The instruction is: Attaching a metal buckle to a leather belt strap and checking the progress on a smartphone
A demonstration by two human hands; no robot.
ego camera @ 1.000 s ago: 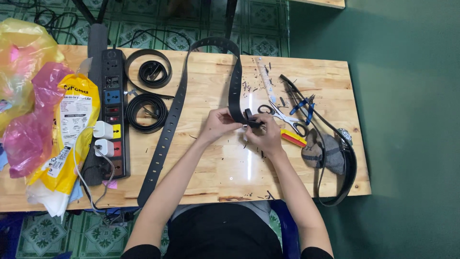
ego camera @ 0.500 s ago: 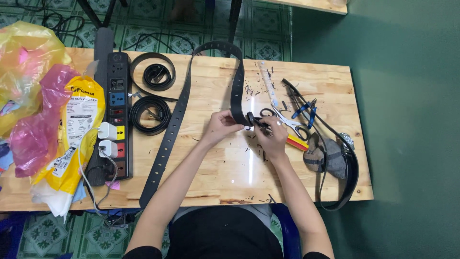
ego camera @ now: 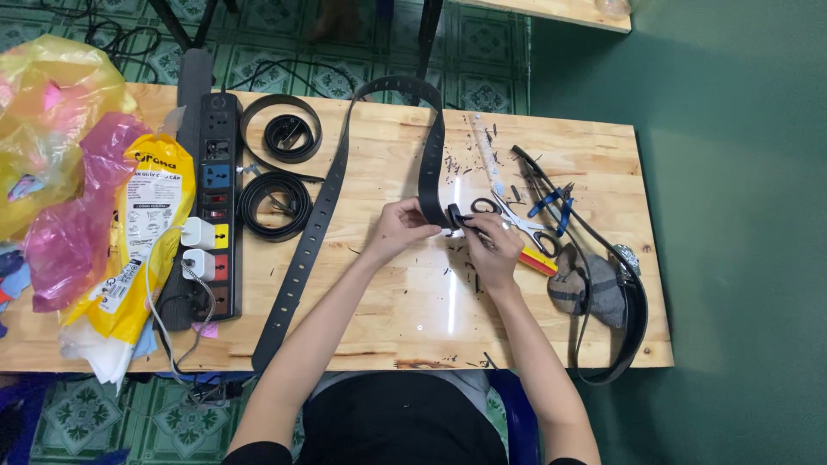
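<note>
Here, the fingers of your left hand [ego camera: 403, 228] pinch together on the end of the long black perforated leather belt [ego camera: 332, 185], and your right hand [ego camera: 491, 245] closes on its small dark buckle piece [ego camera: 455, 215], likely so that the two ends stay aligned. The belt arches to twelve o'clock over the pale wooden table [ego camera: 388, 319], with silver scissors [ego camera: 508, 215] at three o'clock.

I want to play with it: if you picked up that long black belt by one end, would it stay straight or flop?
Probably flop. The long black belt already bends in an arch over the table's far edge, so it looks bendy. The left hand and right hand hold one end; the rest would likely dangle and drag.
</note>
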